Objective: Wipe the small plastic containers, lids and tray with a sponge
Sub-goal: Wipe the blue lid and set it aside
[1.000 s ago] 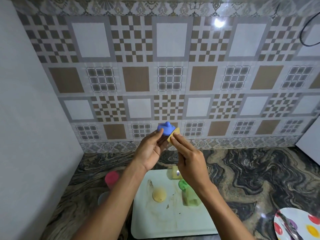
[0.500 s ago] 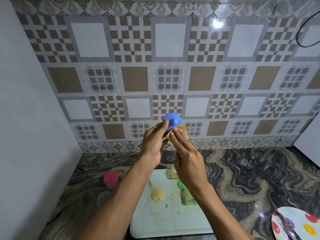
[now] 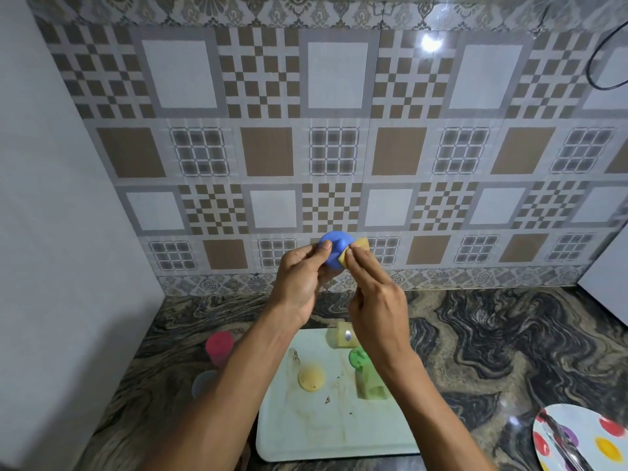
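I hold a blue lid [image 3: 336, 248] up in front of the tiled wall with my left hand [image 3: 300, 280], thumb on its top. My right hand [image 3: 375, 297] pinches a yellow sponge [image 3: 355, 251] against the lid's right edge. Below, a white tray [image 3: 326, 433] with brown stains lies on the counter. On it sit a yellow lid [image 3: 311, 378], a green lid [image 3: 358, 357], a pale green container [image 3: 368, 382] on its side and a yellowish container [image 3: 344, 338] at the far edge.
A pink container [image 3: 219, 346] and a clear one [image 3: 204, 382] stand on the marble counter left of the tray. A spotted plate [image 3: 584, 440] with a utensil sits at the bottom right. A white wall closes the left side; a white panel stands at the right.
The blue lid has turned so its domed top faces me. The sponge has shifted from under the lid to its right edge. Both hands stayed raised.
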